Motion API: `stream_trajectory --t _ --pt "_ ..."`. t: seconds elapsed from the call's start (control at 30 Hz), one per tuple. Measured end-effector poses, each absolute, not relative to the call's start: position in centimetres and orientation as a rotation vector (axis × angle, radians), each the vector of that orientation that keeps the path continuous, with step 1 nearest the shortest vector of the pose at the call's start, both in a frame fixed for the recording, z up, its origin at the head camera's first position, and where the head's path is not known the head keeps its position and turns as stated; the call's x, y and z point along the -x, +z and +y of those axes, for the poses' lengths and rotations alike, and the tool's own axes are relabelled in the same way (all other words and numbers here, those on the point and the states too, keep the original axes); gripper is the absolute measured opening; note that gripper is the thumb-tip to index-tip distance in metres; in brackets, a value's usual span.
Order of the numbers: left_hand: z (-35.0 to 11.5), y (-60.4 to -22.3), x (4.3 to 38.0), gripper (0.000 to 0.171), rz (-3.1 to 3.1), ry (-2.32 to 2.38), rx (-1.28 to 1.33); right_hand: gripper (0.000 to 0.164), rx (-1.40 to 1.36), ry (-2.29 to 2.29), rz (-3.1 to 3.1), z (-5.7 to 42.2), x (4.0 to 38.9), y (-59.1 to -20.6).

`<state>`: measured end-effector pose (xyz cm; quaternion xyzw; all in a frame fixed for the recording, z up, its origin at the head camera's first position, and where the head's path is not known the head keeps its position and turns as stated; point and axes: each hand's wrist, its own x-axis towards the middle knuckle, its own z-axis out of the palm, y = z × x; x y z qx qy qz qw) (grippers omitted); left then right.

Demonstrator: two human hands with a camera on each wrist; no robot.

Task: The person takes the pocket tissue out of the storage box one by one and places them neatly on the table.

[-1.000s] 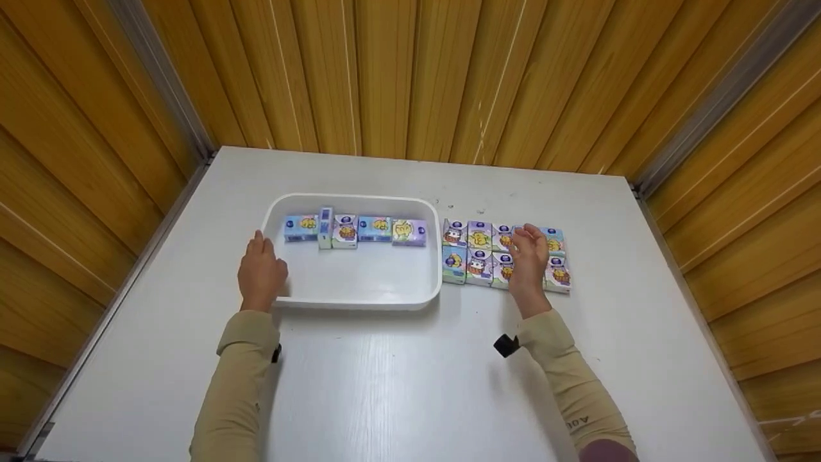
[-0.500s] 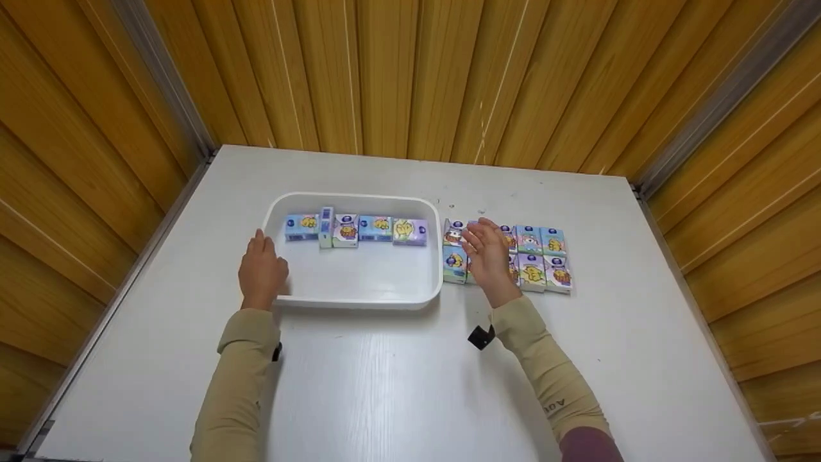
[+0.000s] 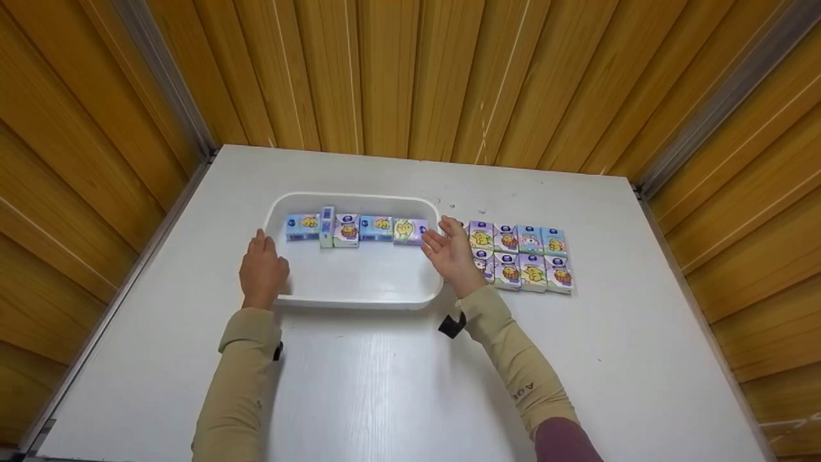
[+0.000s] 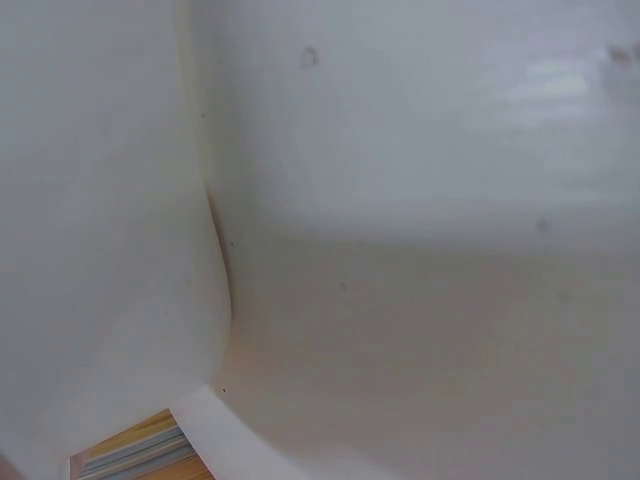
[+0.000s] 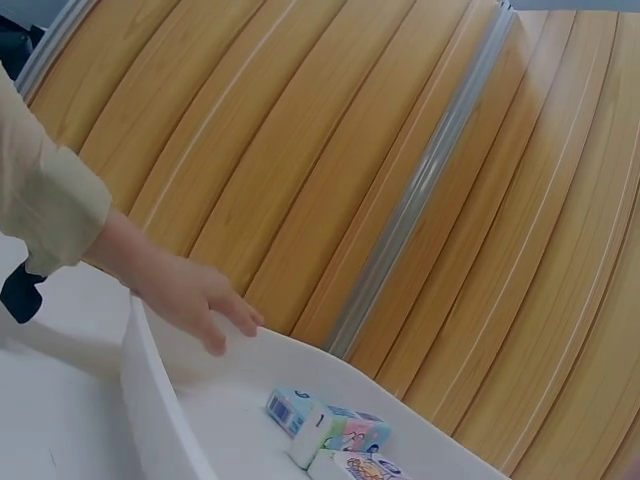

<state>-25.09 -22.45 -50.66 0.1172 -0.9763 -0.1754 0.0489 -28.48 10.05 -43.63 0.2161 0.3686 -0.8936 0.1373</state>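
Observation:
My left hand (image 3: 263,271) rests at the left rim of a white rectangular tray (image 3: 359,303), fingers mostly straight and thumb on the inner side. The right wrist view also shows this left hand (image 5: 195,295) over the rim. Inside, along the far wall, lies a row of small cartoon-printed packs; a narrow one (image 3: 327,228) stands on edge beside a white pack (image 3: 346,231). A purple pack (image 3: 409,232) ends the row at the right. My right hand (image 3: 454,256) holds nothing, its fingers loosely bent over the tray's right rim.
Two rows of similar packs (image 3: 531,271) lie flat on the white table (image 3: 372,385), right of the tray; my right hand covers the leftmost ones. Wood-patterned panels (image 3: 385,77) enclose the back and sides. A few small marks (image 3: 482,212) spot the tabletop.
The right hand has swept left from above the packs on the table to the tray's right rim. The left hand, the tray and the packs have stayed put.

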Motion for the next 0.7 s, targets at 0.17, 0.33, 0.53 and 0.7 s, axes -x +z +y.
stream_trajectory --t 0.17,0.33,0.53,0.7 --pt "-22.4 -50.5 25.1 0.053 -2.974 -0.539 -0.354 0.062 -0.655 -2.536 1.096 8.8 28.9 -44.9" --pt "-22.5 -50.4 25.1 0.053 -2.973 -0.537 -0.348 0.066 -0.715 -2.501 1.072 8.0 29.5 -46.2" --pt "-22.6 -50.6 25.0 0.052 -2.925 -0.545 -0.317 0.075 -0.763 -2.492 0.997 7.2 30.3 -47.2" --pt "-22.6 -50.8 25.0 0.053 -2.938 -0.545 -0.335 0.080 -0.798 -2.480 0.937 6.8 30.7 -48.1"
